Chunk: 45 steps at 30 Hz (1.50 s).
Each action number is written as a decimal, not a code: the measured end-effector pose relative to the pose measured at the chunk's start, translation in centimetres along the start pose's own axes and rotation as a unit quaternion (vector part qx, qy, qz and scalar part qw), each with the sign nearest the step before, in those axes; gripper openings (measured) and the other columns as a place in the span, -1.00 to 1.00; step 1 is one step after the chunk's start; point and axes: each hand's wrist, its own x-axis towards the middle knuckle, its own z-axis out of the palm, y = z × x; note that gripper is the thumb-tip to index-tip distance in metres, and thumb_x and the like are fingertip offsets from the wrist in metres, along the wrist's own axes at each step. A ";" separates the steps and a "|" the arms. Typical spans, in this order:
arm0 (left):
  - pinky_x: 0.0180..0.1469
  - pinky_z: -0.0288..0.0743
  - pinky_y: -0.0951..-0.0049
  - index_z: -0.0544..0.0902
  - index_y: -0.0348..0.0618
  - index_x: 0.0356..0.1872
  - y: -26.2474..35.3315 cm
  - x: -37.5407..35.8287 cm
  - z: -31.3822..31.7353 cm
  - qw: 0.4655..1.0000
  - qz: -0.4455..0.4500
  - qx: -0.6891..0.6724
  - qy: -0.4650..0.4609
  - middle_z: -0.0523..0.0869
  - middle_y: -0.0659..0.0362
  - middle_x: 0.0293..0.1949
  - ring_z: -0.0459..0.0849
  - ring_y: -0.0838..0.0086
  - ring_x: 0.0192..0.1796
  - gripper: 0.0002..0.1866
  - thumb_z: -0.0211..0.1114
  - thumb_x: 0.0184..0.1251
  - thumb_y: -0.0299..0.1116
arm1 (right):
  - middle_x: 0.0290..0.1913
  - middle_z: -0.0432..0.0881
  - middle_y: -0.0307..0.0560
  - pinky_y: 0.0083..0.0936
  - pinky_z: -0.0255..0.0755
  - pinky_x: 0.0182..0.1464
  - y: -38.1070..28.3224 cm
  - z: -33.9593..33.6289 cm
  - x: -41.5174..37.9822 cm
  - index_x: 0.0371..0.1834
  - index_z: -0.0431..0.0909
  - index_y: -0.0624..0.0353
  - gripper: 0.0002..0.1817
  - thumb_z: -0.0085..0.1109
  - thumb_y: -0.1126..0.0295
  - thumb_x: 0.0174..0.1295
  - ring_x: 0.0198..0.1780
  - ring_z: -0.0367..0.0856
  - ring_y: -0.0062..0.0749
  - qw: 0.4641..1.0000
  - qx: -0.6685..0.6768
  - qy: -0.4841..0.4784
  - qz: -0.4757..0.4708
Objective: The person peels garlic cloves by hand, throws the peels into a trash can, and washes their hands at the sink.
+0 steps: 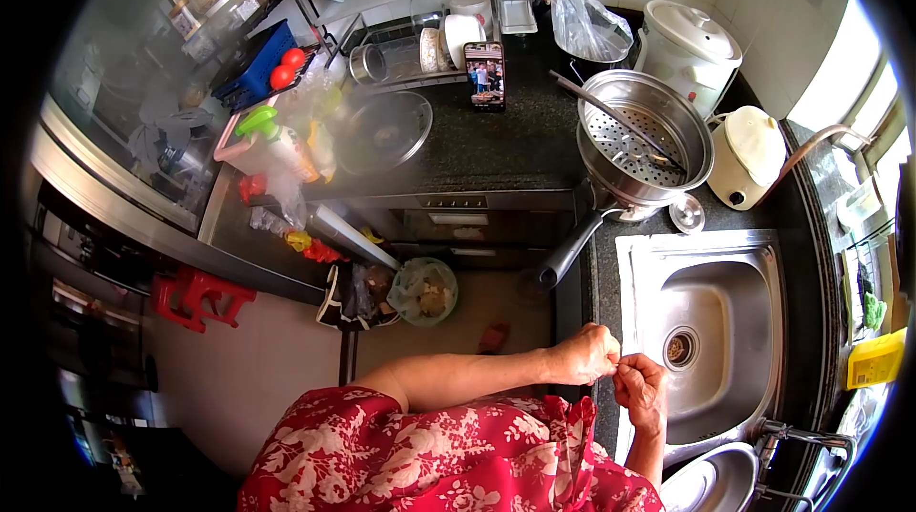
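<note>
My left hand reaches across from the left, its fingers pinched closed. My right hand comes up from below, also closed, and its fingertips meet those of the left. If anything is held between them, it is too small to make out. Both hands are over the near left edge of the steel sink, whose drain has bits in its strainer. A metal bowl stands below the sink, near the faucet.
Beyond the sink stand a steamer pot with tongs or a rod across it, a long black handle, a cream electric pot and a white cooker. A phone leans on the dish rack. A bin sits on the floor.
</note>
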 end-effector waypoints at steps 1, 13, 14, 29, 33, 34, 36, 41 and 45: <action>-0.68 0.39 0.51 0.54 -0.39 -0.56 0.1 0.1 0.0 0.998 -0.043 -0.034 -0.011 0.54 0.10 -0.74 0.54 0.51 -0.72 -0.90 0.15 0.03 -0.54 | -0.67 0.39 -0.26 -0.77 0.08 -0.71 0.0 0.0 0.0 -0.43 0.48 0.29 -0.86 0.02 0.43 0.16 -0.72 0.23 -0.70 1.000 0.000 0.000 0.000; -0.63 0.40 0.44 0.51 -0.36 -0.60 -0.5 -0.1 0.2 0.999 0.034 0.017 0.025 0.52 0.03 -0.73 0.55 0.40 -0.70 -0.88 0.15 0.04 -0.52 | -0.67 0.40 -0.24 -0.76 0.08 -0.72 0.4 0.0 0.0 -0.40 0.48 0.31 -0.86 0.03 0.44 0.16 -0.74 0.22 -0.70 1.000 0.018 0.009 -0.007; -0.60 0.40 0.40 0.50 -0.36 -0.61 -0.8 0.0 0.3 0.997 0.059 0.042 0.033 0.53 -0.01 -0.71 0.57 0.33 -0.67 -0.89 0.16 0.02 -0.53 | -0.67 0.40 -0.24 -0.76 0.08 -0.72 0.6 0.0 0.1 -0.40 0.48 0.30 -0.87 0.03 0.44 0.16 -0.74 0.22 -0.70 1.000 0.022 0.007 -0.009; -0.48 0.39 0.23 0.48 -0.31 -0.62 -0.9 0.0 0.6 0.990 0.073 0.113 0.044 0.53 -0.11 -0.61 0.55 0.03 -0.49 -0.89 0.14 0.03 -0.52 | -0.69 0.38 -0.26 -0.77 0.01 -0.73 0.5 0.2 0.2 -0.42 0.46 0.30 -0.88 0.01 0.46 0.18 -0.76 0.18 -0.72 0.999 -0.012 0.007 -0.038; -0.49 0.38 0.21 0.46 -0.31 -0.63 -1.2 0.0 0.7 0.989 0.075 0.117 0.039 0.52 -0.11 -0.62 0.54 0.02 -0.50 -0.87 0.14 0.04 -0.52 | -0.72 0.35 -0.26 -0.77 -0.04 -0.75 0.7 0.4 0.4 -0.44 0.45 0.31 -0.86 -0.02 0.46 0.17 -0.77 0.13 -0.75 0.998 -0.029 0.012 -0.053; -0.49 0.37 0.21 0.45 -0.30 -0.64 -1.2 0.0 0.7 0.988 0.079 0.122 0.041 0.51 -0.11 -0.63 0.54 0.01 -0.51 -0.87 0.14 0.04 -0.52 | -0.72 0.35 -0.26 -0.77 -0.04 -0.75 0.7 0.4 0.4 -0.44 0.45 0.31 -0.86 -0.02 0.46 0.17 -0.77 0.13 -0.75 0.998 -0.029 0.012 -0.053; -0.50 0.37 0.20 0.44 -0.30 -0.65 -1.2 -0.1 0.7 0.987 0.084 0.127 0.043 0.50 -0.10 -0.64 0.53 0.01 -0.51 -0.86 0.14 0.04 -0.53 | -0.72 0.35 -0.27 -0.77 -0.05 -0.75 0.6 0.6 0.5 -0.46 0.46 0.31 -0.87 -0.05 0.48 0.14 -0.77 0.13 -0.76 0.998 -0.037 0.018 -0.056; -0.50 0.35 0.20 0.43 -0.31 -0.65 -1.3 0.0 0.6 0.988 0.092 0.117 0.044 0.49 -0.12 -0.64 0.52 -0.01 -0.50 -0.87 0.15 0.02 -0.53 | -0.71 0.40 -0.25 -0.74 0.10 -0.70 0.2 0.7 0.5 -0.51 0.46 0.29 -0.87 0.00 0.46 0.11 -0.72 0.25 -0.70 0.998 -0.042 0.034 -0.030; -0.60 0.35 0.32 0.47 -0.31 -0.63 -1.5 0.4 0.4 0.986 0.133 0.072 0.071 0.51 -0.05 -0.70 0.54 0.15 -0.64 -0.87 0.17 0.03 -0.51 | -0.73 0.33 -0.26 -0.73 0.01 -0.76 1.0 0.5 0.8 -0.54 0.42 0.24 -0.87 0.00 0.43 0.09 -0.78 0.15 -0.70 0.991 0.131 0.016 -0.009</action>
